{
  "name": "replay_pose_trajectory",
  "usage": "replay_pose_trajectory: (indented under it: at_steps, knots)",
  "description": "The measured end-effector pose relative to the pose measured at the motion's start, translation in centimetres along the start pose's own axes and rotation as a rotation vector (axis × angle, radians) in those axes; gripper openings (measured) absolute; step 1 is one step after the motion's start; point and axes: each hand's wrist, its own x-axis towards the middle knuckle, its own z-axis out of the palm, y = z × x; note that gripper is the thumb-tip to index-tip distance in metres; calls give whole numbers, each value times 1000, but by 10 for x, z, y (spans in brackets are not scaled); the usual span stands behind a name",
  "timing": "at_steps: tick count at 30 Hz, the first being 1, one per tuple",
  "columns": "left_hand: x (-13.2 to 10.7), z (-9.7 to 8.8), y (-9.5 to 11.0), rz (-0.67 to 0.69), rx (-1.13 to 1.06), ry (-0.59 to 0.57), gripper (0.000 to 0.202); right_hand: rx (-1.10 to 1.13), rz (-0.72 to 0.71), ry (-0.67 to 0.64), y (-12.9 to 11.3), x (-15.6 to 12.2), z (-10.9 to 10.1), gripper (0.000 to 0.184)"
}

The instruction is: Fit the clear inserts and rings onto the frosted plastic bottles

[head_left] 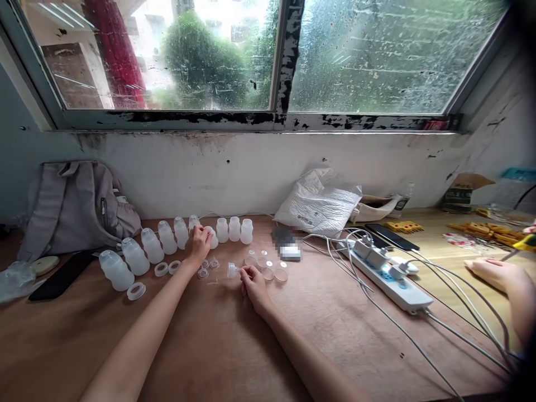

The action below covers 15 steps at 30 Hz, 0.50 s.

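Frosted white baby bottles stand in a curved row at the back of the table. My left hand (200,244) reaches into that row, its fingers closed around a small baby bottle (213,239) that they partly hide. Lower and to the right, my right hand (254,283) pinches a clear bottle nipple in a screw collar (232,271), held sideways just above the tabletop. Several clear nipples (203,273) lie between the two hands. Beside my right hand are several clear round caps (281,274). White collar rings (136,291) rest in front of the left bottles (116,270).
A white power strip (387,279) with plugs and cables crosses the right side. Behind are a silver plastic bag (318,202) and phones. At left sit a grey backpack (79,204) and a black phone (62,276). Another person's hand (489,273) rests at far right.
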Motion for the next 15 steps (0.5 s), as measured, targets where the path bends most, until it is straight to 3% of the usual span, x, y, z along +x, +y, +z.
replay_pose_trajectory:
  at_steps: [4, 6, 11, 15]
  knots:
    - [-23, -18, 7, 69, -227, 327, 16, 24, -8, -4, -2, -1, 0, 25]
    - [-42, -28, 14, 86, -340, 403, 14, 42, -12, -11, -3, -1, 1, 24]
    - [-89, -35, 25, 151, -423, 296, 18, 92, 3, -3, -4, -2, 0, 21]
    - [-106, -26, 25, 218, -484, 128, 20, 126, 29, -3, -7, -3, 0, 21]
